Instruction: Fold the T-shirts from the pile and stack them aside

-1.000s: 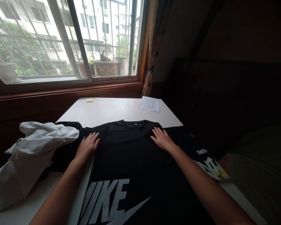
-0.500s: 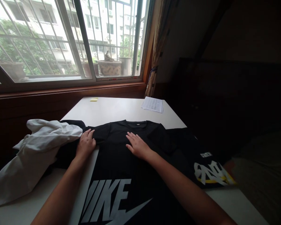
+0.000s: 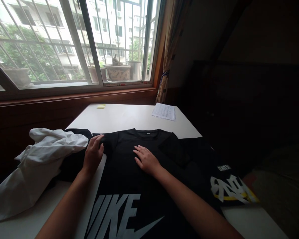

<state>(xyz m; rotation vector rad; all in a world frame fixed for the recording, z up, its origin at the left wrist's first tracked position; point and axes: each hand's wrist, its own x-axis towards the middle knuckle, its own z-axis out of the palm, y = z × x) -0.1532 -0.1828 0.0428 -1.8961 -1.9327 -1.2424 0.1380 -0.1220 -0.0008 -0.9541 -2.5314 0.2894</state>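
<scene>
A black T-shirt with grey lettering and a swoosh lies spread face up, its collar toward the window. My right hand rests flat on its chest below the collar, fingers stretched out. At the sleeve on the left is my left hand, its thumb and fingers apart, with nothing visible gripped between them. Close beside that hand lies a crumpled white garment, on top of dark cloth.
A white table bears the clothes. On the right lies another dark garment with a white and yellow print. Printed sheets and a yellow sticky note lie toward the far edge. Beyond stands a barred window with a curtain.
My left hand has tilted up, and its thumb and fingers now stand apart at the sleeve. My right hand has slid slightly down the chest of the T-shirt.
</scene>
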